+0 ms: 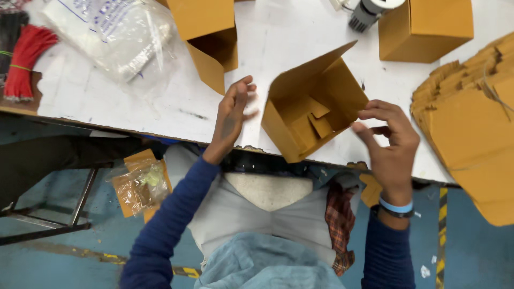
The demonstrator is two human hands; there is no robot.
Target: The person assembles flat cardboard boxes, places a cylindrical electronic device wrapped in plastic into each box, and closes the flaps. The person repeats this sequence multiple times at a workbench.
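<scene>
White worktable (pixel 300 32), blue floor (pixel 471 235), cardboard boxes (pixel 313 104)

White bench (pixel 284 32) | carries: open brown carton (pixel 313 104), two more cartons (pixel 211 37), flat carton stack (pixel 471 118), plastic bag (pixel 115 32), red wire bundle (pixel 27 59)

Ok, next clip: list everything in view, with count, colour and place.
open carton: 1, brown, table edge, centre, between the hands
half-folded carton: 1, brown, top centre
closed carton: 1, brown, top right
flat carton stack: 1, brown, right
plastic bag: 1, clear, top left
tie bundles: red and black, far left
small packet: 1, clear and brown, below table, left
table: 1, white
left hand: open, beside the carton
right hand: fingers at the carton's right wall
</scene>
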